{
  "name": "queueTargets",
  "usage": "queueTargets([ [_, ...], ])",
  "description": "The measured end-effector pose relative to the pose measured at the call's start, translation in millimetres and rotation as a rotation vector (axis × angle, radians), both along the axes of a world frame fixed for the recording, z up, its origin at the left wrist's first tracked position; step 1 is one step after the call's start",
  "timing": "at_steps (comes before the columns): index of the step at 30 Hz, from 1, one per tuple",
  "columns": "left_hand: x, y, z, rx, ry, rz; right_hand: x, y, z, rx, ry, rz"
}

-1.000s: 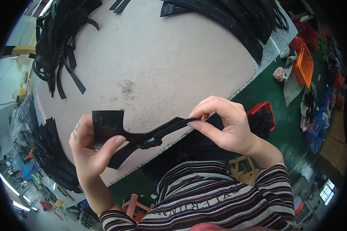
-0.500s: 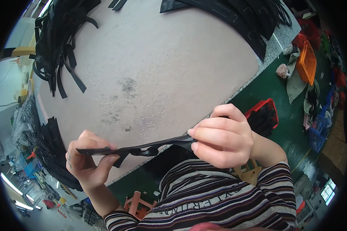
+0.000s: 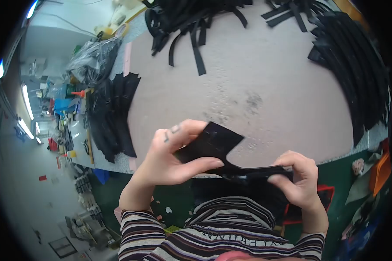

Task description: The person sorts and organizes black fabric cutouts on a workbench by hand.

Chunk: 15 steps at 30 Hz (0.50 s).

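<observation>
Both hands hold one long black strap-like piece (image 3: pixel 255 171) above the table's near edge. My left hand (image 3: pixel 172 152) pinches its wide, flat end between thumb and fingers, and a squared corner sticks up past the fingertips. The narrower length runs right, looking folded or bent, to my right hand (image 3: pixel 298 176), whose thumb and fingers close on it. What exactly the piece is cannot be made out. Part of it is hidden behind the left fingers.
The pale tabletop (image 3: pixel 174 104) has dark scuffs. Black strips lie in a left stack (image 3: pixel 111 117), a right stack (image 3: pixel 348 65) and a tangled heap (image 3: pixel 191 17) at the back. Clear plastic bags (image 3: pixel 96 58) sit at back left. An orange basket (image 3: pixel 381 174) stands right.
The view has swung left. The black piece has turned so its wide end now faces me, upright in my left hand; earlier it was seen edge-on. Both hands keep their hold.
</observation>
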<state>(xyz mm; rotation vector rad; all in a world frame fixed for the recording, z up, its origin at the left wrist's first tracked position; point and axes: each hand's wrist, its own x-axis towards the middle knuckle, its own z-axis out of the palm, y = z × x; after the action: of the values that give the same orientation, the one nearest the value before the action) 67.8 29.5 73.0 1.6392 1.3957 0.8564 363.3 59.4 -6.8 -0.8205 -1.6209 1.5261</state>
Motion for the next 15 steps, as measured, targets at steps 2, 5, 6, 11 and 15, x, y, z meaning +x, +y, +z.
queueTargets([
  [2,-20.0,-21.5,18.8,-0.095,-0.152,0.378,-8.2,-0.5,6.9,-0.24,0.2,-0.013],
  [5,-88.8,-26.1,47.0,0.035,-0.068,0.627,9.0,8.4,-9.3,-0.085,-0.029,-0.016],
  [6,-127.6,-32.9,46.9,-0.001,-0.029,0.68,11.0,11.8,-7.6,-0.037,-0.119,0.008],
  [11,-303.5,-50.6,-40.7,0.267,1.121,0.846,12.3,10.3,-13.1,0.012,-0.136,0.071],
  [15,-150.9,-17.0,-46.2,0.412,1.096,0.644,33.5,17.1,-1.6,-0.025,-0.228,0.041],
])
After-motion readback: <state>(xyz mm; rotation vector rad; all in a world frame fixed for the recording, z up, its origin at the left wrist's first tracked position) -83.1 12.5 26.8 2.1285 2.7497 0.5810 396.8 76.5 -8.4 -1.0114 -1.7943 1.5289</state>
